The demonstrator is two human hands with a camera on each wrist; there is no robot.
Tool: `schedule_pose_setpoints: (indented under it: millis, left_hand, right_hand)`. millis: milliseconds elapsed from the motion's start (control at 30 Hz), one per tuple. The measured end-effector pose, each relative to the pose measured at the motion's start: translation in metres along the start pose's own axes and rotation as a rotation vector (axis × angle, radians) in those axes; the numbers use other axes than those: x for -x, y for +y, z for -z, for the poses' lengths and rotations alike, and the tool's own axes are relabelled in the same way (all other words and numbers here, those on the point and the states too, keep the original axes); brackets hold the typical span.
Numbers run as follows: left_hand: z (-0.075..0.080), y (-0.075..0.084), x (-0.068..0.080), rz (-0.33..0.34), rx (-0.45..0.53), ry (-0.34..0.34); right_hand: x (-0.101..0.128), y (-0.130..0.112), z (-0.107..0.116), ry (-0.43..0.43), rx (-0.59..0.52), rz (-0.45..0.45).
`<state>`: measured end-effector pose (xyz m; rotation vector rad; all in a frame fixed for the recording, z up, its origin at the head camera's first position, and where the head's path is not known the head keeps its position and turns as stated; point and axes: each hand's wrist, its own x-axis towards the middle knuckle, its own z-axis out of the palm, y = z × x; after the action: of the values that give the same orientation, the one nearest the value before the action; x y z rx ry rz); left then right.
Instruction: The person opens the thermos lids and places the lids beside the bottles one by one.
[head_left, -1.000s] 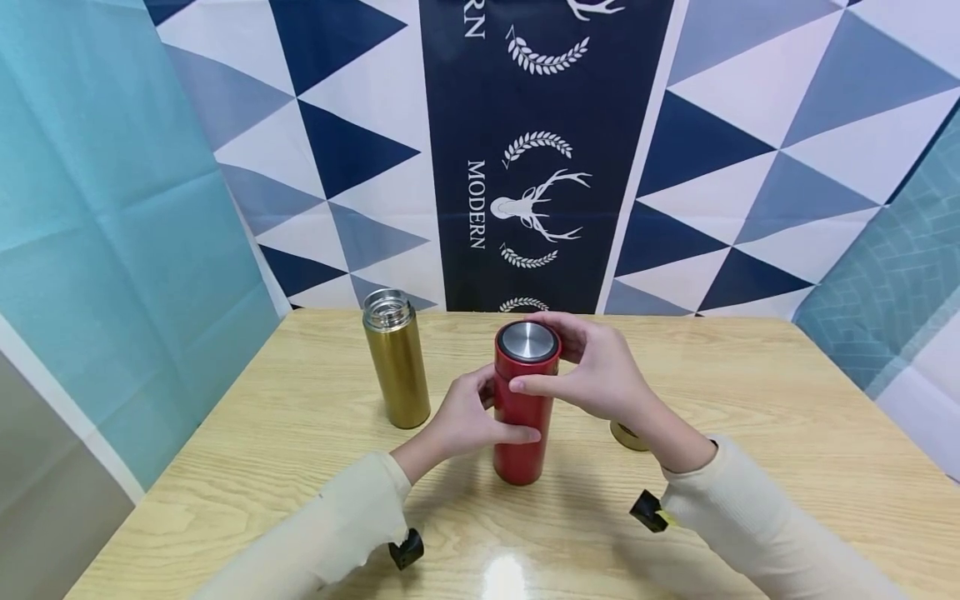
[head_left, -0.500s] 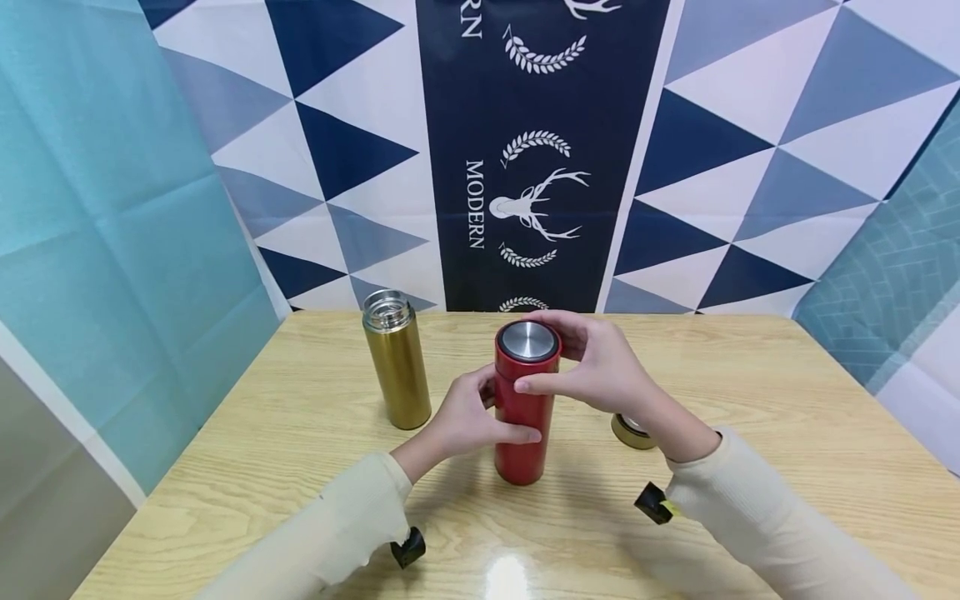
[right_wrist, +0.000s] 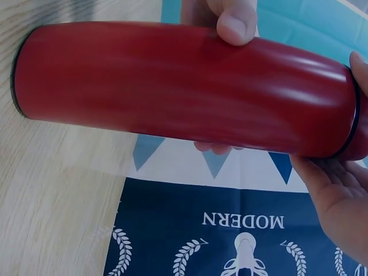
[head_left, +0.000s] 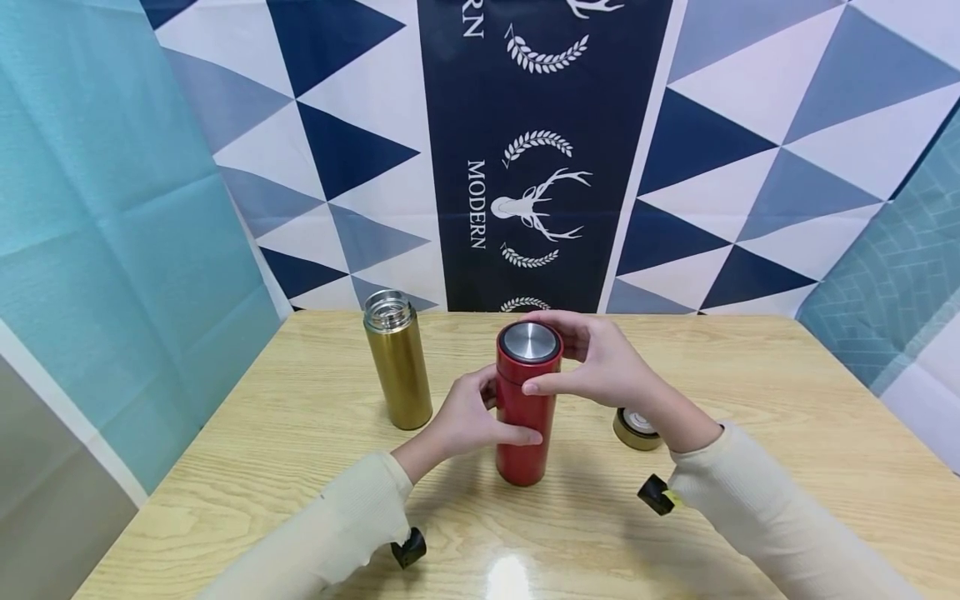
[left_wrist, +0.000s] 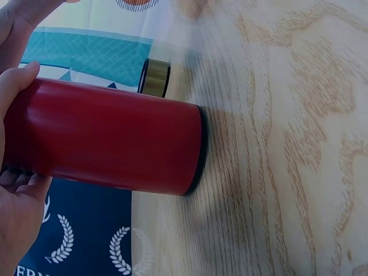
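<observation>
Red flask (head_left: 525,408) stands upright mid-bench (head_left: 300,433), long axis vertical, my left hand (head_left: 468,417) wrapped round its body, my right hand (head_left: 600,367) curled on the lid (head_left: 529,343) directly above, gold flask (head_left: 397,358) open to the left.

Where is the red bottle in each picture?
Head view: the red bottle stands upright in the middle of the table, left hand round its body, right hand at its lid.
Left wrist view: it lies sideways across the left half.
Right wrist view: it stretches across the top.
Shared landmark: the wooden table under its base.
</observation>
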<state>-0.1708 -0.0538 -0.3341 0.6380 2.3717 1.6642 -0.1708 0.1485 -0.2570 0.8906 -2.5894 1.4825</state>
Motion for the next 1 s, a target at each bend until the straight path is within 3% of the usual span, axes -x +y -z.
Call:
schedule_pose_setpoints:
  millis: [600,1000]
  left_hand:
    - [0.002,-0.003,-0.004,0.000,0.011,-0.015]
    - [0.003,-0.006,-0.006,0.002,0.030,-0.025]
  right_hand:
    - [-0.013,0.015,0.009,-0.157,-0.152,0.100]
    - [-0.021,0.027,0.011,-0.233,-0.207,0.093]
